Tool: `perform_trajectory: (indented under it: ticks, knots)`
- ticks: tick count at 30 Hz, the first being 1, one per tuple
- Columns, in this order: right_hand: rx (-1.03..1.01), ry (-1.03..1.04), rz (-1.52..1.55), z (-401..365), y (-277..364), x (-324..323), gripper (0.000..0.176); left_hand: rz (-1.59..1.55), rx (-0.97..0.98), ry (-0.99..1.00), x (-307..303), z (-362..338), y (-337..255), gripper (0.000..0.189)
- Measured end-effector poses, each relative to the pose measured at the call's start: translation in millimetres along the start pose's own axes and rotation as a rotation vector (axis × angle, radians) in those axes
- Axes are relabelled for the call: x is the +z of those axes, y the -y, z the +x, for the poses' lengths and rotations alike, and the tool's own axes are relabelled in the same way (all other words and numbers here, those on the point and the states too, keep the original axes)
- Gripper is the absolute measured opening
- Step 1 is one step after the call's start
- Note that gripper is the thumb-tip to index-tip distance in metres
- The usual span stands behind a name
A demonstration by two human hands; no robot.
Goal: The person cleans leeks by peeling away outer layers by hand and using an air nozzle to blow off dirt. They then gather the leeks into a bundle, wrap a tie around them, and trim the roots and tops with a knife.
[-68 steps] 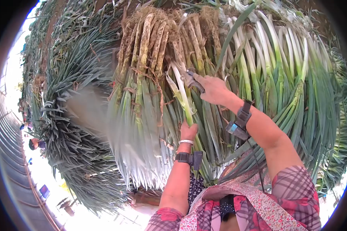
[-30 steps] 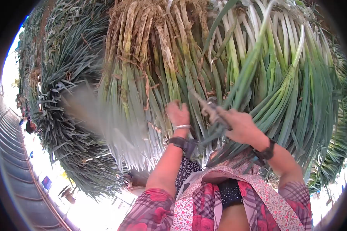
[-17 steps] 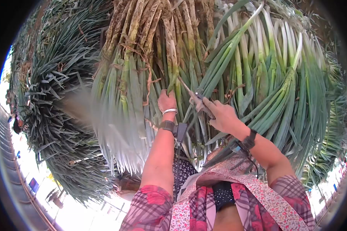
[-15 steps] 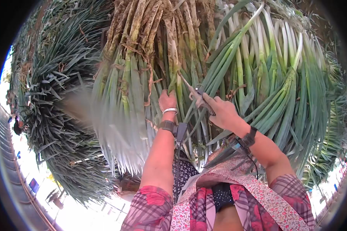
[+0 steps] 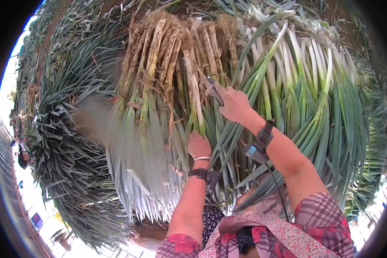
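Note:
My left hand [image 5: 199, 145] is closed round the green lower part of a leek [image 5: 192, 90], whose pale stalk points up toward the roots. My right hand [image 5: 235, 103] grips a small knife [image 5: 211, 90], its blade beside that stalk, a little above my left hand. Around the two hands lie brown, dirt-covered leeks [image 5: 157, 51] with roots at the top. To the right are cleaner leeks [image 5: 305, 64] with white and light green stalks. Whether the blade touches the stalk is hard to tell.
A large heap of dark green leaves [image 5: 73, 146] fills the left side. More green leaves [image 5: 376, 142] stand at the far right edge. Bare brown soil [image 5: 339, 17] shows at the top right. A blurred patch covers part of the left leaves.
The view has shifted, showing more of the root ends. My right hand has moved up and left with the knife, farther from my left hand, which is now lower on the leek.

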State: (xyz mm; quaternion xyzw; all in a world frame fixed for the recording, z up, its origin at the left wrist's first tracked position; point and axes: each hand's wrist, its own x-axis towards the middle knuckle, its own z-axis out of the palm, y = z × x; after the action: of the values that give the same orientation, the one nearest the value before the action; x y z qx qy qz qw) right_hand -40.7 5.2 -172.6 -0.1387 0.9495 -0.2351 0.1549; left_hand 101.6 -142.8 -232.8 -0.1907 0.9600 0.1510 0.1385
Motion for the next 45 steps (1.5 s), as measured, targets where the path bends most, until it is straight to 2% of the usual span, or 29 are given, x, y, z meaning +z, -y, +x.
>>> perform_trajectory:
  ticks: [1, 4, 5, 7, 11, 14, 16, 20, 26, 28, 34, 39, 45]
  knots:
    - [0.019, -0.018, -0.003, 6, 0, -2, 0.067, 0.009, -0.068, 0.016, 1, 1, -2, 0.041]
    - [-0.025, -0.078, 0.051, -5, 1, -11, 0.065, 0.026, -0.040, 0.012, 1, 3, -1, 0.044]
    - [-0.041, -0.039, 0.052, -23, 2, -10, 0.064, 0.028, -0.039, 0.020, -1, -2, 2, 0.044]
    - [-0.049, 0.076, 0.040, -67, 8, -15, 0.064, 0.106, 0.121, -0.006, -6, -6, 3, 0.044]
    - [-0.023, 0.241, 0.076, -117, 17, -18, 0.066, 0.139, 0.168, -0.075, -1, -15, 1, 0.043]
    - [-0.014, 0.162, 0.045, -98, 10, -5, 0.068, 0.126, 0.112, -0.149, 3, -12, -5, 0.039]
    - [-0.010, 0.132, 0.047, -82, 6, -3, 0.069, 0.219, 0.029, -0.083, 3, -7, -8, 0.037]
    - [0.008, 0.094, 0.003, -49, 4, -4, 0.070, 0.182, -0.071, 0.057, -3, 8, -10, 0.033]
    - [0.004, 0.040, -0.004, -19, 2, -18, 0.070, -0.084, -0.118, 0.079, -26, -4, -25, 0.035]
    - [-0.006, 0.030, 0.017, -26, 2, -17, 0.073, -0.198, -0.189, 0.234, -32, -7, -28, 0.049]
    - [0.041, 0.053, 0.055, -32, 6, -31, 0.076, -0.238, -0.216, 0.390, -29, -7, -25, 0.065]
    - [0.053, 0.117, 0.056, -29, -2, -14, 0.076, -0.256, -0.187, 0.384, -14, -3, -19, 0.067]
    - [0.088, 0.060, 0.043, -20, -7, -10, 0.075, -0.247, -0.174, 0.358, -13, -6, -19, 0.066]
